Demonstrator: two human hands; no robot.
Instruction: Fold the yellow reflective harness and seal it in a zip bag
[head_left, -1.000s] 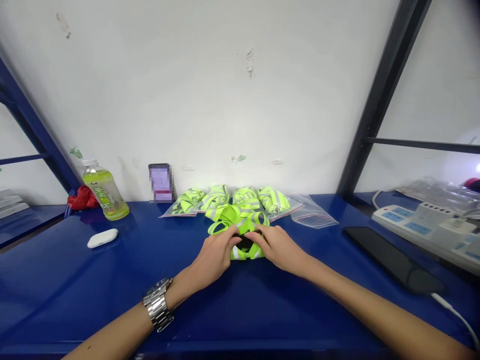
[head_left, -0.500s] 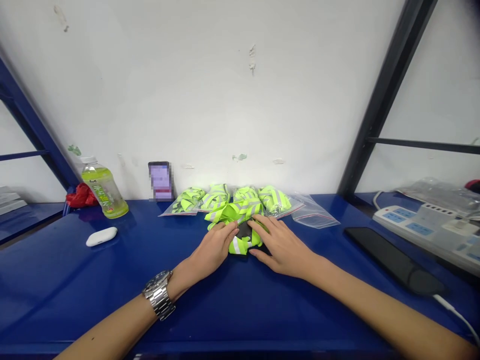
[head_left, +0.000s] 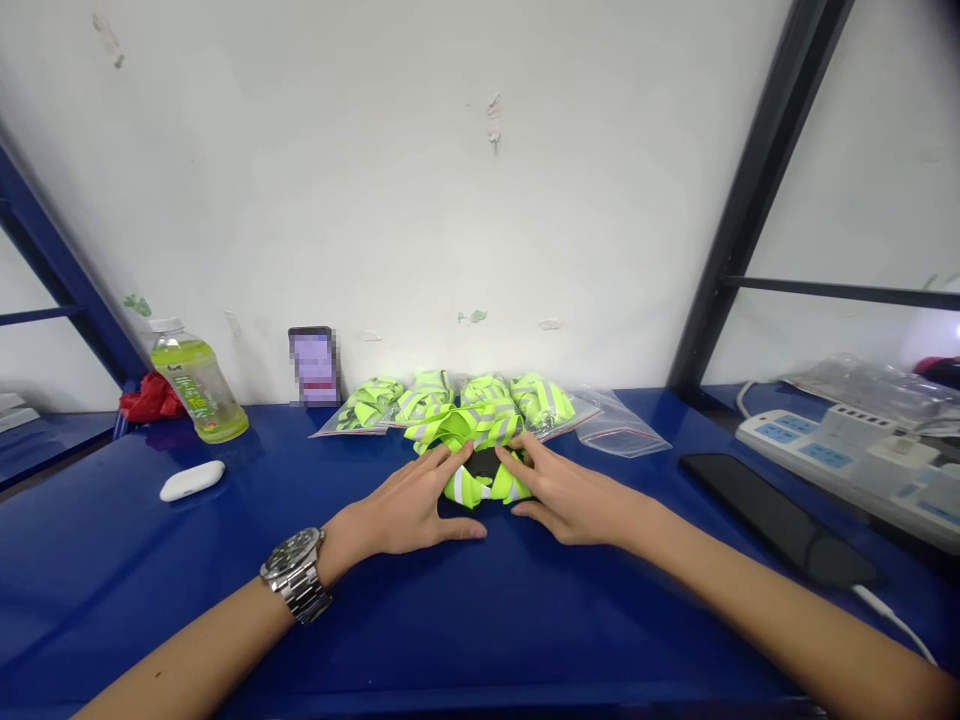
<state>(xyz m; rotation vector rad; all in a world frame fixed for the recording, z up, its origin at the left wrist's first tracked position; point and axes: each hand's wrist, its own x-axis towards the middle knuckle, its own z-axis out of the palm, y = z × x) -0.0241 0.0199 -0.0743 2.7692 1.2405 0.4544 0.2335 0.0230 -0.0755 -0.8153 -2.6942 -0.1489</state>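
Note:
A loose neon-green reflective strap bundle (head_left: 475,470) with grey stripes and a black patch lies on the blue table (head_left: 187,570) at the middle. My left hand (head_left: 409,505), a metal watch on its wrist, lies flat with fingers stretched out, its fingertips on the bundle's left side. My right hand (head_left: 562,490) mirrors it, fingers extended and pressing on the bundle's right side. Neither hand grips anything.
Several clear zip bags with folded green straps (head_left: 420,398) line the wall, with an empty bag (head_left: 619,425) at their right. A green drink bottle (head_left: 196,382), a white earbud case (head_left: 191,480) and a propped phone (head_left: 313,365) stand left. A black phone (head_left: 772,515) and power strip (head_left: 840,460) lie right.
Both hands went from pinching the strap bundle at its middle to lying flat with fingers spread against its sides. The bundle looks more pressed together.

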